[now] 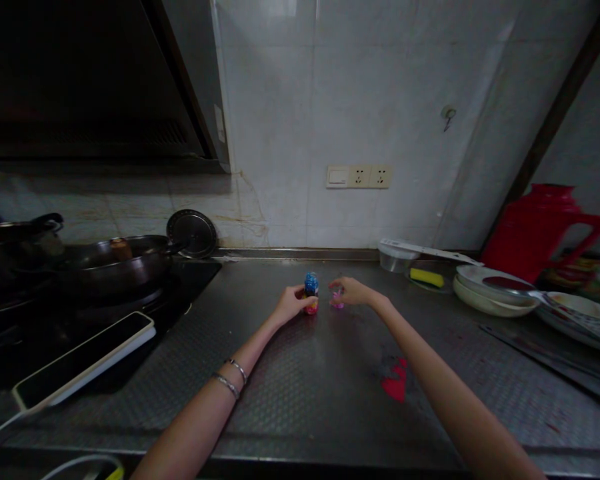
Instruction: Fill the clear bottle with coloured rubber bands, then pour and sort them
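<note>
On the metal countertop (300,380) stands a small bottle (311,285), blue at the top and red and yellow lower down. My left hand (291,304), with bracelets on the wrist, has its thumb and fingers around the bottle's left side. To the right, a short gap away, my right hand (353,291) curves from above around a small clear-and-pink object (337,300), too small and dim to name. Its fingers partly hide that object. Nearer to me, beside my right forearm, a flat red patch (395,381) shows on the counter.
On the left, a phone-like black slab (87,360) lies near the stove, and a pan (115,267) sits behind it. Stacked bowls (490,300), a yellow sponge (427,277), a clear tub (395,257), a long dark blade (545,360) and a red thermos jug (535,233) stand along the right.
</note>
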A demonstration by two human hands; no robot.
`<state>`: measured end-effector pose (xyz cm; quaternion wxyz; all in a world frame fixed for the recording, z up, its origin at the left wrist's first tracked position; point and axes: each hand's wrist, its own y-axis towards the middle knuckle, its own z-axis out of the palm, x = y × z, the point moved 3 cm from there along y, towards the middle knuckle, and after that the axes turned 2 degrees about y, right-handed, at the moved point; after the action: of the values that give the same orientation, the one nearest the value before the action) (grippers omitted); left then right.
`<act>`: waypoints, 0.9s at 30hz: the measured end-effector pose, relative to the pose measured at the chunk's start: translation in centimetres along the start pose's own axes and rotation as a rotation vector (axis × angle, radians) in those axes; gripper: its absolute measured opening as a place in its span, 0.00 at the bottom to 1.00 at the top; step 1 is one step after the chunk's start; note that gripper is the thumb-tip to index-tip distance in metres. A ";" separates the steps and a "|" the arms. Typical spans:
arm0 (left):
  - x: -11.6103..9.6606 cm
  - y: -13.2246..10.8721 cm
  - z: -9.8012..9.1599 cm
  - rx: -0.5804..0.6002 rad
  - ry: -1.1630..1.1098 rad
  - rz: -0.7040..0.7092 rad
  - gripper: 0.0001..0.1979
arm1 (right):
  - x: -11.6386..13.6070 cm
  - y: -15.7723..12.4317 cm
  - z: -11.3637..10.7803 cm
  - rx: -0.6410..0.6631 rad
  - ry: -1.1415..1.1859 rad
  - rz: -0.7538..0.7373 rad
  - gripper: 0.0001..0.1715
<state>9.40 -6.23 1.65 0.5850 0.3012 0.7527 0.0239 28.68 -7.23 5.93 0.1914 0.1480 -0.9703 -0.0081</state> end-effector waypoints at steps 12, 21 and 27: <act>-0.1 0.1 0.0 -0.005 -0.010 -0.025 0.17 | 1.2 0.3 -3.1 -0.264 0.270 -0.140 0.20; -0.8 -0.2 0.0 -0.012 -0.032 -0.037 0.18 | 7.6 1.5 -6.5 -0.188 0.314 -0.308 0.19; -1.1 -0.2 0.0 -0.033 -0.035 -0.053 0.18 | 8.5 1.9 -5.6 -0.129 0.179 -0.354 0.20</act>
<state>9.47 -6.88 2.50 0.6034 0.2715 0.7496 0.0156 22.72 -7.67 14.39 0.2816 0.3037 -0.9057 -0.0904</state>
